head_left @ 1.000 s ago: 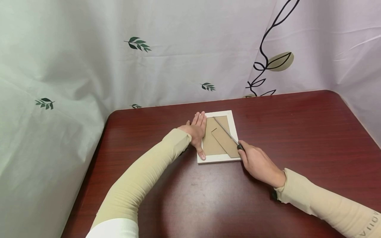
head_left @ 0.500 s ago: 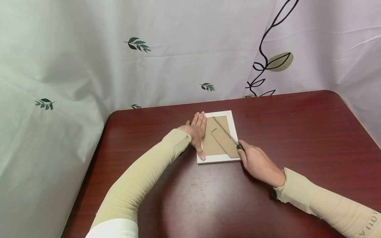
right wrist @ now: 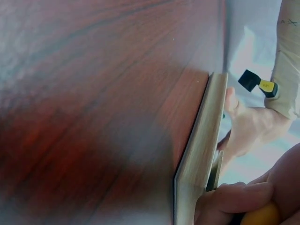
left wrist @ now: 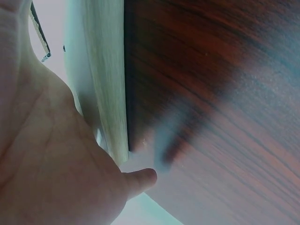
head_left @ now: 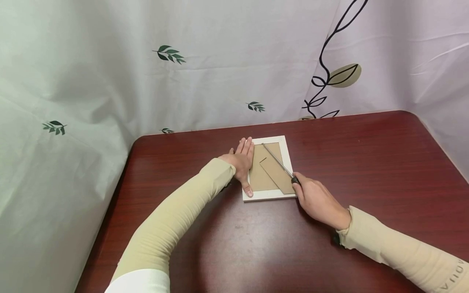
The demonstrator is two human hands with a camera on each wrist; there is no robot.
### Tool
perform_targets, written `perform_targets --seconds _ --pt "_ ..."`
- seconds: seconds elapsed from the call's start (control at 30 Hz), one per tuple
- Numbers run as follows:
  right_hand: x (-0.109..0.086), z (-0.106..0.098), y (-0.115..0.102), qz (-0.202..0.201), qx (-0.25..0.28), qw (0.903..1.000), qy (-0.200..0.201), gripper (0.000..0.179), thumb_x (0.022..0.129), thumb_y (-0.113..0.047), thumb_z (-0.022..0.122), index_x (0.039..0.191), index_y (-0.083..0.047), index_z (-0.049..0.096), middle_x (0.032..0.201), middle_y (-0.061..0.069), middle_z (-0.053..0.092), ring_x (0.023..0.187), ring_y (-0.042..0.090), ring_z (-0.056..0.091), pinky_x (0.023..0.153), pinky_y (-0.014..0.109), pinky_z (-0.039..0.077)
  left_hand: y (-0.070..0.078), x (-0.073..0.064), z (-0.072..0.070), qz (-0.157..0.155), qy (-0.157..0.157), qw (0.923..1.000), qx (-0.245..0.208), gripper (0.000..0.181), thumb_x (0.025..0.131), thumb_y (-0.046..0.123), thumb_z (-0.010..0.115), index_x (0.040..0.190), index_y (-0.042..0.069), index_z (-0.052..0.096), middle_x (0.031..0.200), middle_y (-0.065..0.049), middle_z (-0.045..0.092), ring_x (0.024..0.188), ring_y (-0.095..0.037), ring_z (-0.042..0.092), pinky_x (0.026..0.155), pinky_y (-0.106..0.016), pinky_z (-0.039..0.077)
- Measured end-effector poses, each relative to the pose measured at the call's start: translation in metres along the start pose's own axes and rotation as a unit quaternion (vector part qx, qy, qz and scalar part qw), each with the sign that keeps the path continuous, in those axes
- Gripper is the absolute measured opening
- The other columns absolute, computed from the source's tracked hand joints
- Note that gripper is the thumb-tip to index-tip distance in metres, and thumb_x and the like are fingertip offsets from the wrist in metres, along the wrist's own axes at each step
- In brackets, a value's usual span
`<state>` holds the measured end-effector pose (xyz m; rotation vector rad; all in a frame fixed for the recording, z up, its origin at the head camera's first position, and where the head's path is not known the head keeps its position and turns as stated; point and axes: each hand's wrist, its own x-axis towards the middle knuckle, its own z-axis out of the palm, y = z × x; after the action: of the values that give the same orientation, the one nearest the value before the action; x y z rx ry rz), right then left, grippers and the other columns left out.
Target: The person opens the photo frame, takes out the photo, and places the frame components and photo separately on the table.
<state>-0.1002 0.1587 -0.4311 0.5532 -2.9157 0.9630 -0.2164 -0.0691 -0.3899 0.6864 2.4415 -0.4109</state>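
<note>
A picture frame [head_left: 264, 195] lies face down on the table, its white border around a brown backing board [head_left: 258, 179] with a slanted easel stand [head_left: 280, 176]. My left hand [head_left: 242, 162] presses flat along the frame's left side, fingers straight, thumb on the near left corner. In my right hand [head_left: 318, 200] I grip a screwdriver [head_left: 277, 161]. Its metal shaft crosses the board diagonally, and the tip is at the far inner edge of the border. Part of its yellow handle [right wrist: 263, 216] shows in the right wrist view; the rest is hidden by my fingers.
The dark red wooden table [head_left: 366, 162] has rounded far corners. A white curtain [head_left: 220, 73] with leaf prints hangs right behind it and along its left side. A black wrist camera [right wrist: 249, 80] is strapped on the left forearm.
</note>
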Motion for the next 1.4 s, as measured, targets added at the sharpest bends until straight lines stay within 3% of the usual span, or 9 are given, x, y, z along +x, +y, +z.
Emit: perform_targets --seconds 0.33,0.5,0.67,0.9,1.0,1.17,1.4 --pt "0.002 -0.003 -0.001 0.005 0.001 1.0000 -0.006 0.005 0.102 -0.006 0.051 0.102 -0.005 0.056 0.069 -0.003 0.045 0.066 0.017 0.050 0.062 0.038 0.045 0.000 0.000 0.000 0.000 0.001 1.0000 0.001 0.165 0.052 0.079 0.082 0.156 -0.004 -0.016 0.162 -0.022 -0.025 0.152 -0.037 -0.016 0.119 -0.053 0.022" --pt "-0.001 -0.001 -0.001 0.011 0.006 0.9999 -0.006 0.008 0.103 -0.007 0.051 0.106 -0.004 0.057 0.071 -0.003 0.047 0.067 0.017 0.051 0.064 0.039 0.046 0.003 0.002 -0.001 -0.008 -0.007 0.9999 0.006 0.166 0.051 0.079 0.083 0.156 -0.003 -0.017 0.162 -0.021 -0.025 0.151 -0.036 -0.017 0.119 -0.054 0.022" --pt "-0.004 0.001 0.001 0.009 0.011 0.9999 -0.001 0.005 0.103 -0.008 0.051 0.101 -0.007 0.055 0.070 -0.003 0.044 0.066 0.017 0.049 0.063 0.037 0.044 0.004 0.005 0.000 -0.015 -0.019 0.9997 -0.001 0.167 0.050 0.077 0.085 0.156 -0.003 -0.017 0.162 -0.021 -0.026 0.151 -0.036 -0.019 0.119 -0.055 0.021" --pt "-0.002 -0.006 0.005 0.019 0.005 0.9996 0.018 0.022 0.101 -0.010 0.053 0.118 0.001 0.060 0.083 0.006 0.061 0.075 0.022 0.059 0.070 0.045 0.052 0.002 0.006 -0.001 -0.023 -0.020 0.9995 -0.005 0.168 0.049 0.078 0.085 0.156 -0.002 -0.017 0.162 -0.020 -0.027 0.151 -0.034 -0.020 0.120 -0.052 0.019" --pt "0.004 -0.014 0.007 0.024 -0.002 0.9991 0.035 0.024 0.100 -0.013 0.058 0.118 0.003 0.062 0.082 0.009 0.063 0.071 0.023 0.059 0.067 0.046 0.052 0.001 0.007 -0.002 -0.018 -0.017 0.9997 -0.008 0.168 0.049 0.078 0.085 0.156 -0.002 -0.017 0.162 -0.020 -0.027 0.151 -0.034 -0.020 0.120 -0.053 0.020" --pt "0.022 -0.023 0.011 0.017 -0.003 0.9987 0.048 0.018 0.099 -0.015 0.061 0.106 0.002 0.061 0.069 0.006 0.051 0.063 0.023 0.049 0.060 0.041 0.044 0.001 0.008 -0.001 -0.012 -0.011 0.9999 -0.005 0.168 0.049 0.079 0.084 0.156 -0.003 -0.017 0.162 -0.021 -0.025 0.151 -0.035 -0.018 0.120 -0.054 0.020" --pt "0.050 -0.026 0.013 -0.017 -0.024 0.9983 0.050 0.025 0.101 -0.013 0.056 0.113 0.008 0.061 0.097 0.018 0.061 0.084 0.031 0.057 0.074 0.048 0.049 -0.003 0.003 0.002 0.009 0.009 0.9997 -0.022 0.168 0.049 0.078 0.084 0.156 -0.004 -0.016 0.163 -0.022 -0.023 0.152 -0.036 -0.016 0.121 -0.052 0.017"
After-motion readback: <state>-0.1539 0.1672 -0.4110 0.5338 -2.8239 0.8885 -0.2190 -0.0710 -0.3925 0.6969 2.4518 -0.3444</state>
